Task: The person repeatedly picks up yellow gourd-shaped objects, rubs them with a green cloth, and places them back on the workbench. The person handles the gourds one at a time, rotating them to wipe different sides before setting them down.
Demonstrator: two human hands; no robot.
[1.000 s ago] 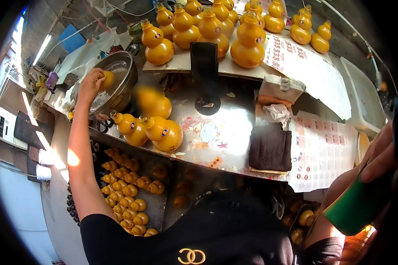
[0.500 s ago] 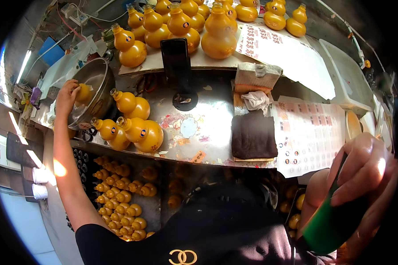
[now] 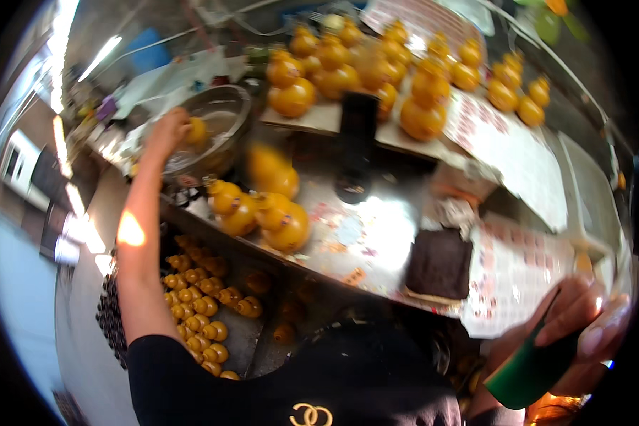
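My left hand (image 3: 169, 131) is at the rim of a round metal basin (image 3: 240, 113), fingers closed on a yellow gourd-shaped bottle (image 3: 197, 131); only its rounded part shows beside the fingers. At the right, my right hand (image 3: 579, 312) grips a flat, curved green piece (image 3: 529, 373), whose kind I cannot make out. Between the hands, three yellow gourd bottles stand at the bench's left, the nearest one (image 3: 285, 226) by the front edge. A dark brown folded cloth (image 3: 440, 264) lies toward the right.
More gourd bottles (image 3: 291, 96) line a raised shelf at the back, behind a black phone (image 3: 358, 117) on a stand. Sheets of stickers (image 3: 508, 266) lie at the right. Many small gourd bottles (image 3: 206, 305) stand below the bench (image 3: 334, 280) at the left.
The whole view has swung and blurred, so the bench appears tilted and shifted right. My left hand stays at the basin with the bottle; my right still holds the green piece.
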